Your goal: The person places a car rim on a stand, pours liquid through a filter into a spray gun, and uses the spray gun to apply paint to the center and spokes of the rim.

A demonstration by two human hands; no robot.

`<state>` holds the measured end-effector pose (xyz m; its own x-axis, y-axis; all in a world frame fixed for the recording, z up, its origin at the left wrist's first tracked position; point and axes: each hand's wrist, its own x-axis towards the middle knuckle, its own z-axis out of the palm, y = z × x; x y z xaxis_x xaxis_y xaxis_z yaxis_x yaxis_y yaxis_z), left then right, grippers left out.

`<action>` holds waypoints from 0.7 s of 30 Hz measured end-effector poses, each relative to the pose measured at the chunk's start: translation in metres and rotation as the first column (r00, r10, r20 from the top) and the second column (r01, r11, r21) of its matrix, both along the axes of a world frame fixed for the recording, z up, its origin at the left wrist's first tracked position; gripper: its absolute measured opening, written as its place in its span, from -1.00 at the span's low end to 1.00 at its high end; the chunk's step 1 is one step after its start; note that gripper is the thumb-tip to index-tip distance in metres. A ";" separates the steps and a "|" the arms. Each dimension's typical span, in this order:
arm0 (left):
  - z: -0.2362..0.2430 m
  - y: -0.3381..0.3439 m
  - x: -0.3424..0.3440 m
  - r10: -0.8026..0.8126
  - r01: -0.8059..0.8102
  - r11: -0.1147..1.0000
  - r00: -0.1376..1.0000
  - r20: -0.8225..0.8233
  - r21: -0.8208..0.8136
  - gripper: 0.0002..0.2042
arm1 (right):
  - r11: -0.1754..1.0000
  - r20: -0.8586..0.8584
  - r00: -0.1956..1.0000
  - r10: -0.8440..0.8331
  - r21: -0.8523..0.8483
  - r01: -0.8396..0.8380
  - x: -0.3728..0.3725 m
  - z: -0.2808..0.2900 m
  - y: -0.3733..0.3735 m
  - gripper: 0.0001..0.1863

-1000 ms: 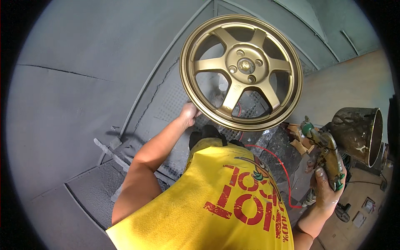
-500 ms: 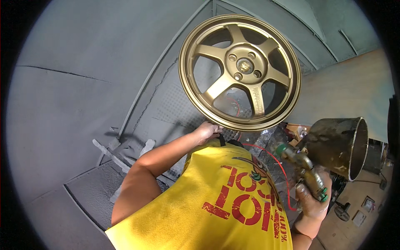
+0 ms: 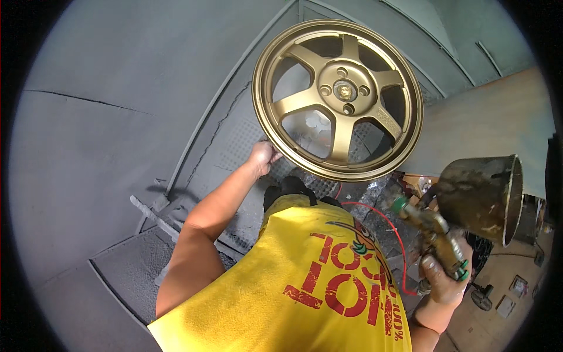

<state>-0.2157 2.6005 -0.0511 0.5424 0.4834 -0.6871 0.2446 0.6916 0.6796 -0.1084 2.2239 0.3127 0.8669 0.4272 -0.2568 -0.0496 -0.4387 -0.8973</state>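
A bronze-gold, six-spoke wheel rim [image 3: 296,102] is upright, face toward me, at the upper middle. My left hand [image 3: 263,156] is at its lower-left edge, fingers curled against the outer lip; the fingertips are partly hidden by it. My right hand [image 3: 443,273] grips a spray gun [image 3: 437,232] at the lower right, with its green-ringed nozzle pointing up and left, toward the wheel rim but apart from it. A large paint-stained metal cup [image 3: 475,196] is on the gun, tilted, its mouth turned right. What supports the wheel rim is hidden.
A red hose [image 3: 394,230] curves from below the wheel rim toward the gun. Grey walls [image 3: 105,146] enclose the left side. Dusty bars [image 3: 153,216] stand at the lower left. A small fan [image 3: 481,298] and a pale wall [image 3: 487,123] are at the right.
The wheel rim has turned counterclockwise. My left hand has shifted up and left along its edge. My right hand and the spray gun have moved slightly right.
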 end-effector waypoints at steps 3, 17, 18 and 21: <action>0.022 -0.028 0.006 0.030 -0.033 0.998 0.998 -0.063 -0.051 -0.74 | 0.985 -0.154 0.980 0.123 -0.103 -0.140 0.000 0.010 0.005 -0.36; -0.001 -0.103 -0.009 -0.411 0.402 0.896 0.912 -0.010 -0.189 -0.64 | 0.990 0.115 0.985 -0.130 -0.047 0.136 0.016 -0.012 0.005 -0.32; -0.001 -0.102 -0.009 -0.383 0.376 0.905 0.924 0.007 -0.199 -0.63 | 0.991 0.143 0.981 -0.127 -0.012 0.130 0.013 -0.012 0.008 -0.30; 0.002 -0.095 -0.005 -0.284 0.282 0.929 0.958 0.025 -0.240 -0.61 | 0.991 0.047 0.990 -0.130 -0.020 0.131 0.004 -0.012 0.005 -0.28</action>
